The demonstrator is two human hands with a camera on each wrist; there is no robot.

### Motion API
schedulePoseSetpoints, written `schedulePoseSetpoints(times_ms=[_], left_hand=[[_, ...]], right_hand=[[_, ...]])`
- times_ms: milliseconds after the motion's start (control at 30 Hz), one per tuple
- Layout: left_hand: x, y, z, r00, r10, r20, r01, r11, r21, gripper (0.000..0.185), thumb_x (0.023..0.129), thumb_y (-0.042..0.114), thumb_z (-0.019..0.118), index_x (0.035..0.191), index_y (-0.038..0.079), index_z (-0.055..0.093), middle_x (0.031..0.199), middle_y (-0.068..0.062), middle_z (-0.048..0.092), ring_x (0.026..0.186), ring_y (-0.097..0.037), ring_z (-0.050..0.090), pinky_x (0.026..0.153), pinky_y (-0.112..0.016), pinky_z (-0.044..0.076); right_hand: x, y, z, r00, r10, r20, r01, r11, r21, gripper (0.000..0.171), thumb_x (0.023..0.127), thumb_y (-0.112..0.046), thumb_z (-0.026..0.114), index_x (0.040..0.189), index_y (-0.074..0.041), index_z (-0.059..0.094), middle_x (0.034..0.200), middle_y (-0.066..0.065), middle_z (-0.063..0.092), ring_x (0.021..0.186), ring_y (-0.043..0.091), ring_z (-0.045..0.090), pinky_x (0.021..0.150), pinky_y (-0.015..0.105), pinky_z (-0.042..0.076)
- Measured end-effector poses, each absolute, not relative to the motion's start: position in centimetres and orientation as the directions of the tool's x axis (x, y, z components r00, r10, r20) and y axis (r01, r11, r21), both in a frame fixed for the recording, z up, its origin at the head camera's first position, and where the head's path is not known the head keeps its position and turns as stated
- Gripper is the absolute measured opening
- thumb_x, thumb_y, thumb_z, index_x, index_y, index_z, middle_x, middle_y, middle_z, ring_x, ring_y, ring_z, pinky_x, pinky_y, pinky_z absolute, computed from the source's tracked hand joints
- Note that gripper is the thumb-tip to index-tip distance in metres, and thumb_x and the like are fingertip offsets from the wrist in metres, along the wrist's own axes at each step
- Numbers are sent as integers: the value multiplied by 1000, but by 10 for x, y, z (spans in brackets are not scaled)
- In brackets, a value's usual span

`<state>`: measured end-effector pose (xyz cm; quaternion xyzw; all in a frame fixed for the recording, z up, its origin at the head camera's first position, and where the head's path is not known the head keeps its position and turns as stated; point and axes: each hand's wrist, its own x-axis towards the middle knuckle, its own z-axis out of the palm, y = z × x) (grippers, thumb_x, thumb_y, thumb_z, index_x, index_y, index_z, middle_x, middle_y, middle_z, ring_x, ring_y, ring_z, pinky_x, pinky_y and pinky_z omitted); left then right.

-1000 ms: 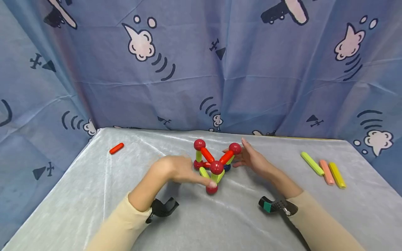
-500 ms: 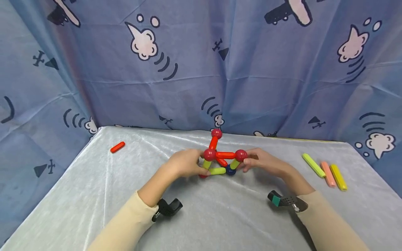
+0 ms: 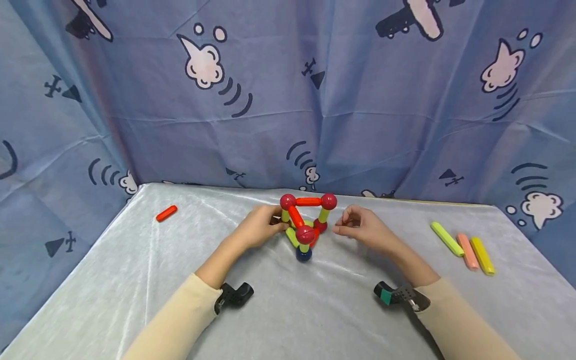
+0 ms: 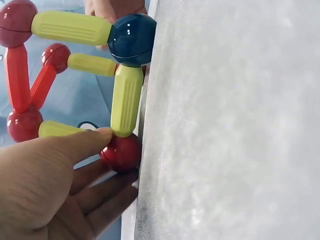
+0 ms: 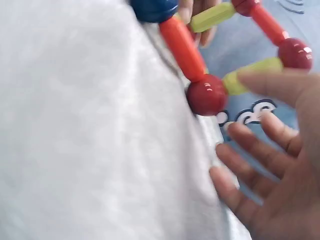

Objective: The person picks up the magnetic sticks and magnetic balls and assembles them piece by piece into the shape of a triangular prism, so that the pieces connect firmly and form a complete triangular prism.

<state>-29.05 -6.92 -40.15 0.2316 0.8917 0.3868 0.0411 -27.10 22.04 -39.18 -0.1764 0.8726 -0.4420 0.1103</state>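
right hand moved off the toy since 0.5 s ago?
Yes. The right hand now sits just right of the toy, apart from it; the three sticks lie unmoved further right.

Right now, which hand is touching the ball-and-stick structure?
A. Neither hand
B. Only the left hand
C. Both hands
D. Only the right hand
B: the left hand has its fingers on the ball-and-stick structure, while the right hand hangs beside it with a visible gap.

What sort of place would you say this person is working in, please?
Probably a makeshift recording booth: a blue cartoon-print curtain backs a table draped in pale cloth, bearing only a rod-and-ball magnetic toy structure and loose rods.
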Motion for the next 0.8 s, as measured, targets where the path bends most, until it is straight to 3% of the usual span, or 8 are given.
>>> schedulePoseSetpoints(times_ms=[133,267,400,500,600,800], left_hand=[[-289,-67,-403,-859,502,102,413,562,717,35,91,2,69,125,-2,63,118,-16,72,113,-27,71,101,-37,56],[-284,-67,-395,-868,495,39,433,716,548,48,92,17,72,135,3,59,119,-11,71,109,-24,67,100,-41,55],[-272,-71,-374,-862,501,-80,433,808,400,44,86,34,79,123,11,70,108,-3,73,97,-20,67,89,-40,56],[-264,-70,-360,-812,566,-141,453,764,459,39,80,40,84,107,15,73,93,2,72,82,-15,65,77,-34,55],[-260,-65,-355,-771,625,-121,479,695,536,37,78,41,86,102,17,71,85,6,70,71,-12,63,68,-29,53],[-264,-57,-361,-749,660,-57,482,601,638,24,79,26,87,93,14,72,79,6,70,68,-9,61,68,-25,53]], right_hand=[[-273,216,-399,-900,-435,30,-286,536,-794,51,91,-21,76,133,0,56,130,17,65,121,35,63,105,50,52],[-274,212,-403,-897,-439,55,-319,556,-767,37,88,-19,78,119,-4,67,116,12,72,108,28,68,96,42,57],[-275,213,-406,-912,-404,74,-319,584,-747,21,86,-19,81,101,-8,72,98,6,74,90,18,67,83,28,55],[-276,213,-407,-907,-413,86,-328,561,-760,19,84,-19,83,98,-11,74,93,4,74,84,17,66,78,26,54],[-275,213,-408,-900,-425,101,-340,537,-772,19,82,-19,84,95,-11,74,90,4,74,81,17,65,75,26,54],[-273,213,-410,-909,-400,115,-336,543,-770,19,81,-19,85,93,-10,74,86,3,72,79,17,64,73,26,54]])
